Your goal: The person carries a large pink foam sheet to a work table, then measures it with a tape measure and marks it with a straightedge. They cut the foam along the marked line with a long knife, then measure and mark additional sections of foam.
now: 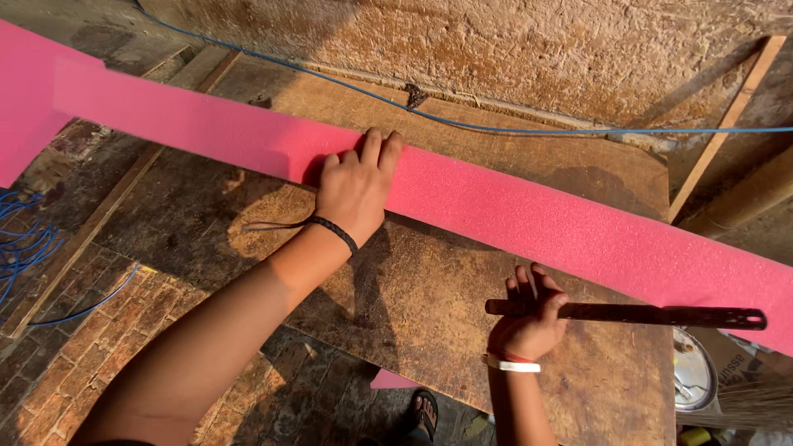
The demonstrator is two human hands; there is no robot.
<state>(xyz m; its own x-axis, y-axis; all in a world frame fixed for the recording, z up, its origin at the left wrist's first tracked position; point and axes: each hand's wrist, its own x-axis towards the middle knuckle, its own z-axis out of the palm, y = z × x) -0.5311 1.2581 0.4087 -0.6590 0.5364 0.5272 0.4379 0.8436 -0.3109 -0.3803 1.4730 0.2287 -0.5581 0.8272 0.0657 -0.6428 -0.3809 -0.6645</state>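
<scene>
two hands: left [357,188] flat on pink foam strip [529,216], right [529,324] gripping metal ruler [652,315].

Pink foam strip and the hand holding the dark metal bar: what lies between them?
In the head view, only bare worn wooden board lies between the pink foam strip and the right hand gripping the dark metal bar.

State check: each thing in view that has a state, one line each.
Long pink foam strip: lying flat across the board, pinned under the left hand.
Left hand: palm down, fingers spread on the foam.
Right hand: closed around one end of the dark metal bar.
Dark flat metal bar: held level, apart from the foam.
Worn wooden board: lying flat, bearing the foam.
</scene>
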